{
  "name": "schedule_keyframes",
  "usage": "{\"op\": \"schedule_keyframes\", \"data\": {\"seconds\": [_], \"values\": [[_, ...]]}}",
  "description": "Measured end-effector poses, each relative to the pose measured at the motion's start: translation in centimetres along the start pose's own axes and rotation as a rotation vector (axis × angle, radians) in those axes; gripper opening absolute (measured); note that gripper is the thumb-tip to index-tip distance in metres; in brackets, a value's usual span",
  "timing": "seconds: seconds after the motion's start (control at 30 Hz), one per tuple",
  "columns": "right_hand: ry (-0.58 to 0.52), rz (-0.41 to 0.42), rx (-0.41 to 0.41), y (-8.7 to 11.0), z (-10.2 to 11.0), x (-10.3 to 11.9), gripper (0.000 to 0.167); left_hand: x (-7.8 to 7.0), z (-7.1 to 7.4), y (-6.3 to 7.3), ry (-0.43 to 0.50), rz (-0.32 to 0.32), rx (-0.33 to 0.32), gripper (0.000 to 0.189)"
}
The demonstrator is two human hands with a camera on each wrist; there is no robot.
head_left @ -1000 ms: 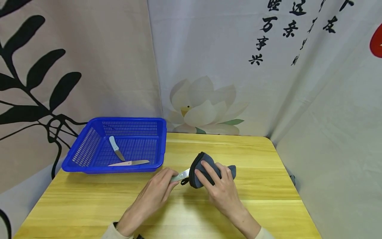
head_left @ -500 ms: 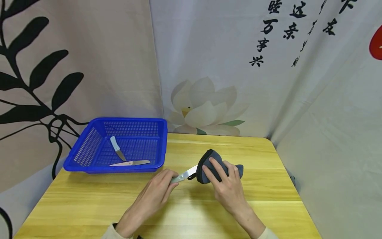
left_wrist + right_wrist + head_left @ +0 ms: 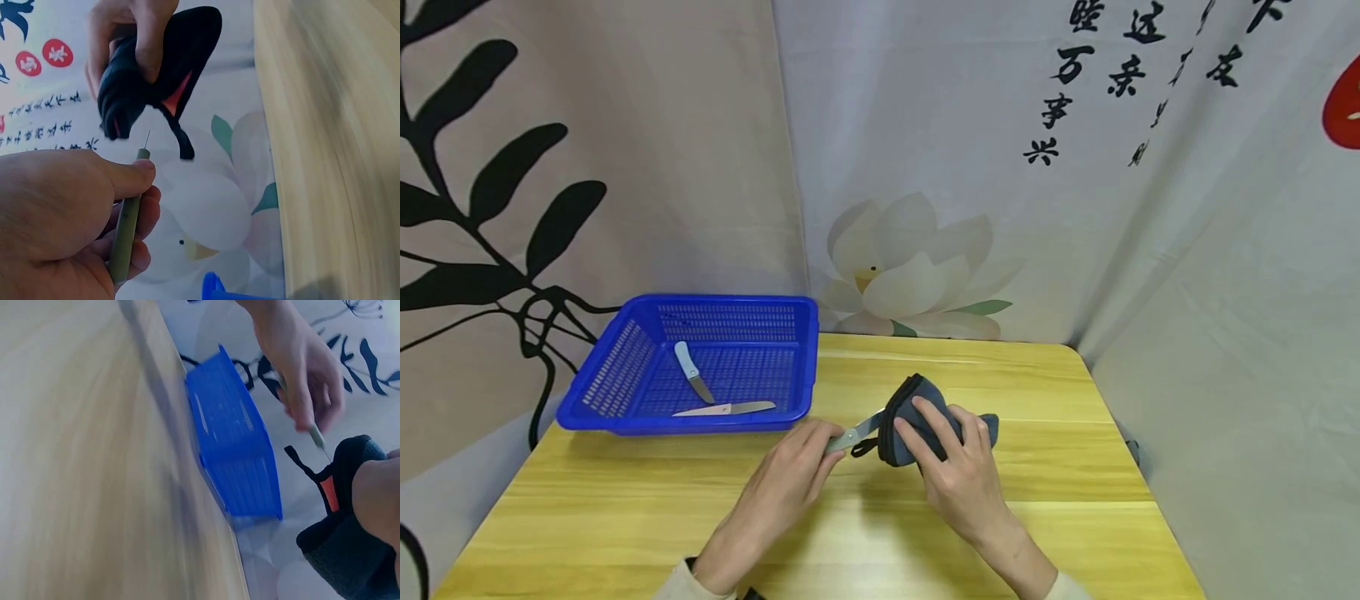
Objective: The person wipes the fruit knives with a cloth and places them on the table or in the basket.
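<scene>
My left hand point(image 3: 786, 471) grips the pale green handle of a small knife point(image 3: 853, 435), whose blade points right and up. Over the table, my right hand point(image 3: 958, 479) pinches a folded dark blue-grey cloth point(image 3: 901, 410) with black edging and a small black loop. The front part of the blade goes into the fold of this cloth and is hidden there. In the left wrist view the green knife handle point(image 3: 127, 231) lies along the curled fingers, with the blade edge-on. A reddish inner side shows in the fold of the cloth point(image 3: 350, 550) in the right wrist view.
A blue plastic basket point(image 3: 591, 421) stands at the back left of the wooden table point(image 3: 1037, 433). Inside it lie a knife with a light blue handle point(image 3: 687, 360) and one with a pale pink handle point(image 3: 707, 411). Printed curtains point(image 3: 910, 125) hang behind the table.
The cloth slid right along the blade, baring more of it, then came back left and now covers more again. My left hand with the knife has stayed nearly in place.
</scene>
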State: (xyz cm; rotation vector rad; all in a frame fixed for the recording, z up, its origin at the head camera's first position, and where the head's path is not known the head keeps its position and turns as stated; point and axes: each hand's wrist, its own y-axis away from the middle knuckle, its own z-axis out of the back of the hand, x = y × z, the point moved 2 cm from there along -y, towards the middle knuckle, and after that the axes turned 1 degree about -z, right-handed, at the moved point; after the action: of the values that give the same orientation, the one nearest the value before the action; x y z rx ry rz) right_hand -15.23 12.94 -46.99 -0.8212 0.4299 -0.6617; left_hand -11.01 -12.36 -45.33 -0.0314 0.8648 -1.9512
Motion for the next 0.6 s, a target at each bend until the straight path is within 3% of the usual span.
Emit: {"op": "schedule_keyframes", "data": {"seconds": [0.1, 0.33, 0.6], "values": [[-0.014, 0.037, 0.018, -0.2, -0.3, 1.2, 0.04, -0.2, -0.1, -0.2, -0.011, -0.008, 0.013, 0.024], [-0.002, 0.048, 0.102, -0.2, -0.7, 2.2, 0.065, -0.5, -0.3, -0.2, -0.018, -0.05, 0.019, 0.023], [0.018, 0.021, 0.097, -0.4, -0.4, 1.8, 0.056, -0.5, -0.3, -0.1, -0.015, -0.058, 0.002, 0.024]]}}
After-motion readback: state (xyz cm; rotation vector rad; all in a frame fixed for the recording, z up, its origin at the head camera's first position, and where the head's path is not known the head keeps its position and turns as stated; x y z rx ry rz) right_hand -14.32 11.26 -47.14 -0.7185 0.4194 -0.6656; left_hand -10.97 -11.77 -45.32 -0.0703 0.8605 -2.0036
